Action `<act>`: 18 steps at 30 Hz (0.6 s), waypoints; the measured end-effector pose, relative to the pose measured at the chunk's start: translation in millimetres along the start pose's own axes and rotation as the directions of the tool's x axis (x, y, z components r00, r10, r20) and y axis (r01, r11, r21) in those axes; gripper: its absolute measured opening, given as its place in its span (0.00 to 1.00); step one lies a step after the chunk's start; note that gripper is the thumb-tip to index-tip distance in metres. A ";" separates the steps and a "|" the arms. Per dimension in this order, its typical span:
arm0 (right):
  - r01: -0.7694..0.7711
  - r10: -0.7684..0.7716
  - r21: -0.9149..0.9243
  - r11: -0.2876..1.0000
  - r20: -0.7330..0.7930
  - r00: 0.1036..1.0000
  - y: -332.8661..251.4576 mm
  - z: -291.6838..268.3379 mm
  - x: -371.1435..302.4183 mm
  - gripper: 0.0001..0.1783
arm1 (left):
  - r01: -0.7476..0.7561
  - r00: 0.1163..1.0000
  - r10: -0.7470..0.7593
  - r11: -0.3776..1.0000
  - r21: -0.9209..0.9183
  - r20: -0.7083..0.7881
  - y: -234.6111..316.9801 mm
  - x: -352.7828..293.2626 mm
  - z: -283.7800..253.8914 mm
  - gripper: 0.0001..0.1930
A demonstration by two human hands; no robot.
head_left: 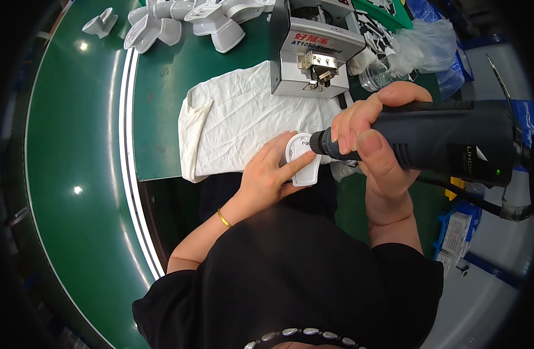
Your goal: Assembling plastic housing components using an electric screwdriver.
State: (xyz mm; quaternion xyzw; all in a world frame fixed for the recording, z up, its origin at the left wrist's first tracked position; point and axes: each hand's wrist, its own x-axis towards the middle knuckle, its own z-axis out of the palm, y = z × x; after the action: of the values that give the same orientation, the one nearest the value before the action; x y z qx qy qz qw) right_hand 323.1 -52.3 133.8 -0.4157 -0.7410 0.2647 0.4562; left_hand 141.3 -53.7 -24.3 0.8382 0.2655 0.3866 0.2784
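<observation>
My left hand [268, 174] is closed on a white plastic housing [305, 172], thumb across its face and fingers along its far left side. The housing has a rounded, recessed end and a straighter end toward me. My right hand [378, 136] grips a black electric screwdriver [447, 136], held nearly level, with its nose pointing left. The screwdriver's tip meets the recessed end of the housing near my left thumb. Whether a screw sits under the tip is too small to tell. A folded white cloth [238, 116] lies on the table edge beneath and beyond the housing.
A grey screw feeder machine [310, 64] stands just beyond the cloth. Several white plastic parts [214, 26] lie at the back left. A clear plastic jar [378, 74], plastic bags [427, 43] and a green bin [392, 14] are at the back right. The screwdriver's cable [482, 203] hangs right.
</observation>
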 end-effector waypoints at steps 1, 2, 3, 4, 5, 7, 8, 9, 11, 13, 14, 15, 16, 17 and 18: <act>-0.001 0.001 0.002 1.000 0.003 1.000 1.5 0.8 0.8 0.26 | -0.003 1.000 0.003 1.000 0.001 0.001 0.0 0.2 -0.3 0.33; 0.005 -0.005 0.010 1.000 -0.008 1.000 3.2 1.9 1.2 0.26 | -0.007 1.000 0.007 1.000 0.003 0.003 0.0 0.4 -0.3 0.33; 0.012 -0.012 0.018 1.000 -0.019 1.000 4.5 3.2 1.5 0.26 | -0.004 1.000 0.004 1.000 0.002 0.002 -0.3 0.4 -0.5 0.33; 0.010 -0.010 0.019 1.000 -0.017 1.000 5.2 4.7 1.6 0.26 | -0.005 1.000 0.005 1.000 0.001 0.009 -0.7 0.4 -0.7 0.33; 0.006 -0.004 0.049 0.999 -0.035 0.999 6.0 6.7 1.6 0.25 | -0.005 1.000 0.005 1.000 -0.001 0.017 -1.2 0.4 -0.9 0.33; 0.000 0.004 0.079 0.997 -0.052 0.999 6.9 9.2 2.5 0.24 | -0.001 1.000 0.001 1.000 -0.003 0.020 0.1 2.4 -3.2 0.33; -0.007 0.013 0.139 0.990 -0.046 0.999 7.0 10.2 2.7 0.24 | 0.002 1.000 -0.002 1.000 -0.005 0.024 0.9 2.3 -3.9 0.33; -0.014 0.022 0.199 0.980 -0.040 0.999 7.0 11.3 2.9 0.23 | 0.005 1.000 -0.005 1.000 -0.006 0.024 0.3 1.7 -3.3 0.33; -0.029 0.041 0.223 0.974 -0.049 0.998 7.3 14.8 3.8 0.23 | -0.008 1.000 0.008 1.000 -0.004 0.013 -1.4 0.9 -2.0 0.33; -0.041 0.057 0.246 0.968 -0.057 0.997 8.1 16.1 3.6 0.22 | -0.008 1.000 0.008 1.000 -0.005 0.015 -1.2 -0.1 -2.0 0.34; -0.035 0.048 0.204 0.978 -0.059 0.997 8.9 16.2 3.5 0.22 | -0.011 1.000 0.011 1.000 -0.005 0.018 -1.4 0.2 -2.2 0.34; -0.029 0.039 0.161 0.986 -0.060 0.997 9.2 16.1 3.6 0.22 | -0.011 1.000 0.011 1.000 -0.005 0.015 -1.5 0.3 -2.0 0.34; -0.029 0.039 0.160 0.987 -0.059 0.998 8.8 16.0 3.7 0.22 | -0.012 1.000 0.012 1.000 -0.005 0.016 -1.4 0.3 -1.6 0.35; -0.045 0.058 0.161 0.986 -0.076 0.995 8.2 16.4 3.3 0.21 | -0.012 1.000 0.012 1.000 -0.003 0.016 -1.3 -0.3 -1.3 0.35; -0.062 0.078 0.163 0.985 -0.093 0.993 7.9 16.8 3.0 0.21 | -0.010 1.000 0.010 1.000 -0.003 0.015 -1.4 -0.5 -1.4 0.35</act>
State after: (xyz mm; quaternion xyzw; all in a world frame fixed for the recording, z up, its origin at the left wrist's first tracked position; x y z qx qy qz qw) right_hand 310.2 -45.9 121.5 -0.4164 -0.6788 0.3182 0.5144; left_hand 139.6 -52.6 -24.7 0.8419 0.2585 0.3822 0.2798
